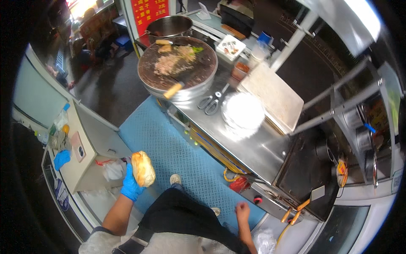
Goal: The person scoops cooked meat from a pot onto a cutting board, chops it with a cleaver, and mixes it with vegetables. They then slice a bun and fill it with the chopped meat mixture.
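Note:
In a blue glove, my left hand [132, 188] grips a browned bread bun [143, 169] at the lower left, beside a pale cabinet. My bare right hand [242, 210] hangs loosely curled near the front of the griddle unit, and nothing shows in it. Ahead stands a round chopping block [190, 79] with a metal band. Chopped meat [168, 64] and some green pepper lie on it, along with two wooden-handled knives, one handle [173, 90] at the near edge. Kitchen scissors [212, 103] rest on the steel counter [222, 143] by a shiny, overexposed round thing [243, 111].
A pale tray [272, 92] and a tub of red seasoning [240, 70] sit behind the scissors. A deep pot [169, 27] stands beyond the block. Scrapers lie at the edge of the dark griddle [304, 168]. A phone [78, 146] rests on the cabinet [85, 127] at left.

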The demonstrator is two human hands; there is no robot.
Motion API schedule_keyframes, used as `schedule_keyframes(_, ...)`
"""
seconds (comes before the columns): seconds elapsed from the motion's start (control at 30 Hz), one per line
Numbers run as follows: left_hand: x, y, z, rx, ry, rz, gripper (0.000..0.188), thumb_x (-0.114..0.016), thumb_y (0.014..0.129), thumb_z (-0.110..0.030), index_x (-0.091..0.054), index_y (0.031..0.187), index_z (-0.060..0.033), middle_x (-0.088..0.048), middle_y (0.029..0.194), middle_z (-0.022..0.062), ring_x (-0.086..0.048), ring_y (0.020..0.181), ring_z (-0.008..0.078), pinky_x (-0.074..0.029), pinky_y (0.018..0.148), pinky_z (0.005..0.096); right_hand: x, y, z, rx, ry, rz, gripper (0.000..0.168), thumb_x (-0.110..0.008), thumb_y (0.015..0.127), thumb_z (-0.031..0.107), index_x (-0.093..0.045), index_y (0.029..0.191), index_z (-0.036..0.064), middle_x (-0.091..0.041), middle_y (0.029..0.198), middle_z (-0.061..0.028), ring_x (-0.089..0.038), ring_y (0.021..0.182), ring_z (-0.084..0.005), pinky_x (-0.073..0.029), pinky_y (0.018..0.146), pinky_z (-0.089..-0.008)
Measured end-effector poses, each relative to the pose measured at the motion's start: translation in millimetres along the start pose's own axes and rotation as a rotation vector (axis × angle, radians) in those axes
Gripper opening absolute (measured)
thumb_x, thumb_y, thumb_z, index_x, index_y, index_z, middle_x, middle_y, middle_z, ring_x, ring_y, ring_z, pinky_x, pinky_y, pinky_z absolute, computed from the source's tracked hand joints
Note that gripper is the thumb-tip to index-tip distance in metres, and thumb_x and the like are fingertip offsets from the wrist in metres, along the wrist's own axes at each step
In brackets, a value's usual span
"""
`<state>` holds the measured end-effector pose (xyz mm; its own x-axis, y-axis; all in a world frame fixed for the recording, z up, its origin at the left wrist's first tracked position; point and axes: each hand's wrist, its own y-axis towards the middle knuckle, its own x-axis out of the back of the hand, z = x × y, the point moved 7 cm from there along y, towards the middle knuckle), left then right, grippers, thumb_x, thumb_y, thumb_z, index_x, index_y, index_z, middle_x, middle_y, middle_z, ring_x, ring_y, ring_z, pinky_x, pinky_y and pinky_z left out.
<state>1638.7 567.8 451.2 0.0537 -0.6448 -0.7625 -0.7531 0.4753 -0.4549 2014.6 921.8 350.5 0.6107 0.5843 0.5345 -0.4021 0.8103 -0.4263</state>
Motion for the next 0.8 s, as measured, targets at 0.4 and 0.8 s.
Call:
schedule_keyframes(0.4,-34,69,-144,-0.058,0.253,0.223,0.08,-0.069,0.075,-0.038,-0.032,0.138,-0.0044,-0.047,0.129,0.0129,-0.048,0.117,0.0262,-0.04,0.099,0.0394,-208,214,451,0.329,-0.633,-0.184,0.058,-0.071,0.073,0.032,-0.04,0.11,-0.001,-0.054,0.106,-0.0257,-0.057,0.096,-0.0419,-0.047,0.084,-0.0458)
schedule_keyframes(0.8,-104,203,-209,0.016,0.447,0.157,0.068,-0.058,0.082,-0.048,-0.04,0.13,-0.0027,-0.052,0.123,0.0144,-0.054,0.11,0.0241,-0.043,0.096,0.0378,-173,79,512,0.182,0.791,0.786,0.068,-0.062,0.08,0.04,-0.038,0.129,-0.001,-0.053,0.076,-0.0069,-0.052,0.058,-0.0163,-0.044,0.054,-0.0284)
